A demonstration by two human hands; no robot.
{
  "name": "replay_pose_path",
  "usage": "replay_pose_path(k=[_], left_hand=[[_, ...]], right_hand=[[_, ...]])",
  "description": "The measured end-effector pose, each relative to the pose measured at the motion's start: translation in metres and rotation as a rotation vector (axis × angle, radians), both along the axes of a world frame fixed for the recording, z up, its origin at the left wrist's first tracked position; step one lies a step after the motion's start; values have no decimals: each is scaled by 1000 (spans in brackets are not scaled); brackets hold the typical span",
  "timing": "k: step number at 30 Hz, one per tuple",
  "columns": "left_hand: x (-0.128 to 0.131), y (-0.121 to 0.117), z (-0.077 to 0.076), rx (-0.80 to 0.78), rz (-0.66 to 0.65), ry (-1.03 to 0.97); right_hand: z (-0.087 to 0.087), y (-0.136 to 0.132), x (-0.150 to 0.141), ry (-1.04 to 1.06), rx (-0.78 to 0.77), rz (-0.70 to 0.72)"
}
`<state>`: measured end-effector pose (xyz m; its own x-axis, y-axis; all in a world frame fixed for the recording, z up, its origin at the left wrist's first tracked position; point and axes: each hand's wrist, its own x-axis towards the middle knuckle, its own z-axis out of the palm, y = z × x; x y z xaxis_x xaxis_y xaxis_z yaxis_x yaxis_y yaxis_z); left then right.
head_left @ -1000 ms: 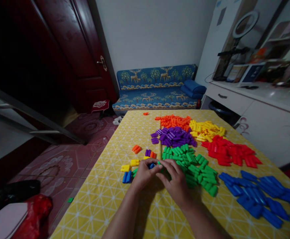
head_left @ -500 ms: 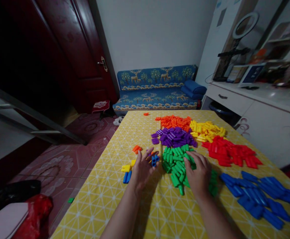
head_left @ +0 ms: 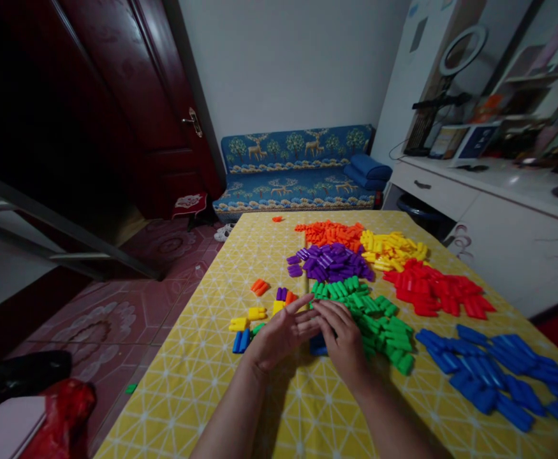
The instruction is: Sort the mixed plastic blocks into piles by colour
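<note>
A blue block (head_left: 317,345) peeks out below the hands, roughly midway between the table (head_left: 187,395)'s left and right edges; I can't tell whether it's held. The left hand (head_left: 279,335) is spread wide; the right hand (head_left: 343,335) curls, its fingertips' grip hidden. It partly covers the green pile (head_left: 379,325). The blue pile (head_left: 489,366) runs out of view rightward.
</note>
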<state>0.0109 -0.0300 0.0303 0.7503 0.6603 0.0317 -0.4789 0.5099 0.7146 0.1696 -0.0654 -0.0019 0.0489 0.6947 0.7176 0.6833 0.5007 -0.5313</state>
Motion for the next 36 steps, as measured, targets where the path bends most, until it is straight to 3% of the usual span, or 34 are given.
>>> replay_pose_path(k=[5,11,14,17,21,23,30,36], left_hand=[[-9,8,1,62,112,74],[-39,29,0,157,712,384],[-62,29,1,247,879,624],[-84,15,8,408,825,864],[-98,-12,17,842,465,1114],[-96,-22,14,1022,384,1198],[-69,-27,-22,1301,393,1478],[-50,-7,-26,1355,480,1487]], right_hand=[[6,-4,6,62,-24,-45],[10,-4,29,86,-15,-118],[17,-7,36,75,-126,-64],[25,-14,34,-71,-228,-21],[27,-23,25,-337,-236,49],[23,-25,18,-412,-242,64],[14,-28,-4,-412,-260,67],[8,-32,-18,-288,-267,155]])
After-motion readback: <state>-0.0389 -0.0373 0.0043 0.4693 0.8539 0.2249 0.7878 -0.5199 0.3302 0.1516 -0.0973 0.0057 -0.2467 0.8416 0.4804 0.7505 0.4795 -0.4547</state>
